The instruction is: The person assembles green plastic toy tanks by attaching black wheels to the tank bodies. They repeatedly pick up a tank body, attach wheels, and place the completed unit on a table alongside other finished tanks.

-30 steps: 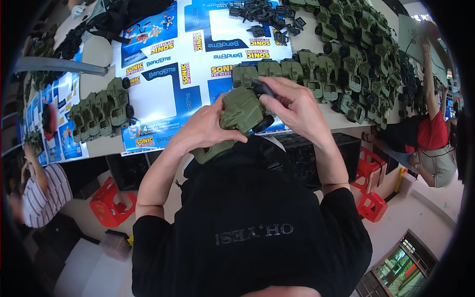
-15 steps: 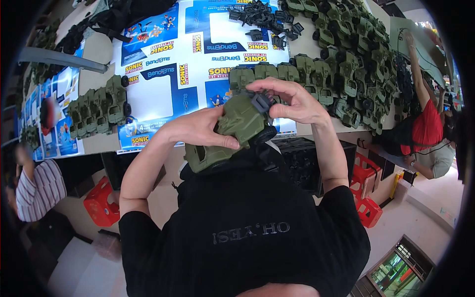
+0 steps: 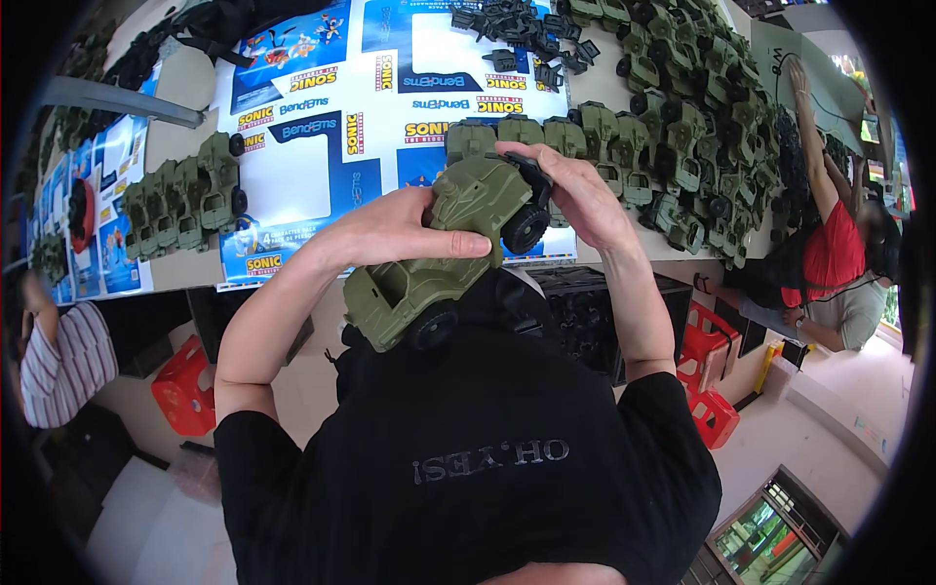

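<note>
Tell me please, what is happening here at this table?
A person in a black shirt holds an olive-green toy truck up off the table with both hands. The left hand grips its body from the side, and the right hand is at the front end by a black wheel. On the table lie printed blue and white sheets, rows of similar green trucks and a pile of black parts.

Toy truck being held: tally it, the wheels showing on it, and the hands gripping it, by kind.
Olive toy truck: 1
Black wheels showing: 2
Hands, left hand and right hand: 2
Total: 5
</note>
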Motion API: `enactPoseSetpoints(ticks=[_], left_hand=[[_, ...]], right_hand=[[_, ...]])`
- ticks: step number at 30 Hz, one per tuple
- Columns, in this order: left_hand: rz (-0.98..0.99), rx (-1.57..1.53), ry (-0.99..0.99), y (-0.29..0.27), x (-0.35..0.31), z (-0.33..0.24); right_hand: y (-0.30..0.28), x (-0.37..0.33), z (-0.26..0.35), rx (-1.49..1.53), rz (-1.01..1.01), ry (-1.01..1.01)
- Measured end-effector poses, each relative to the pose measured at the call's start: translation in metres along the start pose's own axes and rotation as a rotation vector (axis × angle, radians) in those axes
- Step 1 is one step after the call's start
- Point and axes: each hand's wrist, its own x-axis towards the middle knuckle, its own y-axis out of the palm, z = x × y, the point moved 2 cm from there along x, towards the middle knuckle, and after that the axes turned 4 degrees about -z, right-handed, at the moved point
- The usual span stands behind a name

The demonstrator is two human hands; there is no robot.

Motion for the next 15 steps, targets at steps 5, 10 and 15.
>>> enactPoseSetpoints(ticks=[5,10,15], left_hand=[[-0.007,-0.011,0.02,0.005,0.001,0.005],[-0.027,-0.035,0.031,0.007,0.002,0.006],[-0.005,0.042,0.035,0.008,0.001,0.013]], right_hand=[[0.002,-0.001,-0.002,-0.1,0.002,-0.006],[0.007,-0.005,0.004,-0.216,-0.004,-0.03],[0.002,-0.01,0.004,-0.461,0.055,-0.147]])
